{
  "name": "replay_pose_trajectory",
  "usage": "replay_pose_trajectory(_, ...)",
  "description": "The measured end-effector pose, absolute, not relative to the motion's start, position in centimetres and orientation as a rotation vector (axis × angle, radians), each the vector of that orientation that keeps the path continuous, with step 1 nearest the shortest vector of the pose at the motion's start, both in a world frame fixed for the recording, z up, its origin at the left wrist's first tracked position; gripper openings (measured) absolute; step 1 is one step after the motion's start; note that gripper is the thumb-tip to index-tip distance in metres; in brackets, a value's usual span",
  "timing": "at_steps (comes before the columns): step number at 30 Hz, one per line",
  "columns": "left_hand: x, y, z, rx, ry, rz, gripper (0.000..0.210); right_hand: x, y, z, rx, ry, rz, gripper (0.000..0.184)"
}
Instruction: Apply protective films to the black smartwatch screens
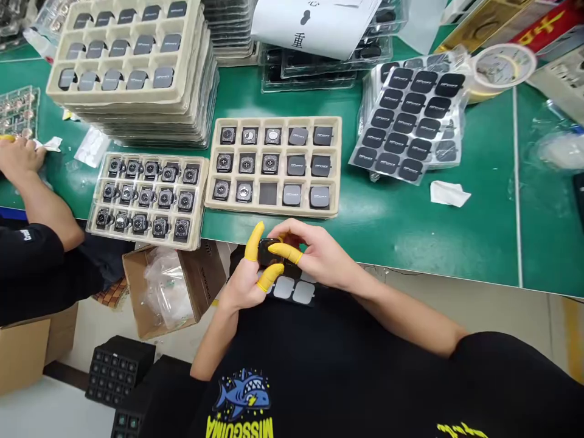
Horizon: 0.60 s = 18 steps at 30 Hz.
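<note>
Just past the table's front edge, a dark square smartwatch body [268,252] is held between both hands. My left hand [244,281] grips its left side, with yellow finger cots on the thumb and a finger. My right hand [325,252] closes on it from the right, a yellow-cotted finger lying across its face. Below them, a sheet of square film stickers [303,292] rests on my lap, partly hidden. Straight ahead is a beige tray [274,211] with watch bodies at left, grey-film-covered ones at right, and one front compartment showing a dark bottom.
Left of it sits another watch tray [137,241], with a tall tray stack [123,100] behind. Dark sticker sheets [406,125], a tape roll [504,67] and a paper scrap [449,193] lie to the right. A co-worker's arm [50,201] reaches in at far left, above an open carton [159,292].
</note>
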State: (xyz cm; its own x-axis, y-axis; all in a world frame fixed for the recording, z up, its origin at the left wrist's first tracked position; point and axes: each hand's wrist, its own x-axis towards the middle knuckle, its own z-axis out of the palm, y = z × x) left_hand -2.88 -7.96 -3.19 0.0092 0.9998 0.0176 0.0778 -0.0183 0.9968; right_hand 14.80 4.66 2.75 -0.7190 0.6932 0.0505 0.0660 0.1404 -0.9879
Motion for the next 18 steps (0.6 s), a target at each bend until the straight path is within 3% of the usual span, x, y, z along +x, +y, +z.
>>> replay_pose_trajectory(4,-3.0,-7.5,-3.4,1.257,1.153,1.256,0.079,15.1,4.5,2.5,-0.618,-2.027,1.322,0.017)
replay_pose_trajectory(12,-2.3,-6.6,-4.3,1.195,1.151,1.344,0.067,15.8,3.8,2.3,-0.660,-2.219,0.905,0.016)
replay_pose_trajectory(18,-2.4,-6.5,-4.1,0.999,1.290,1.442,0.061,20.8,6.2,3.7,-0.747,-2.079,1.011,0.006)
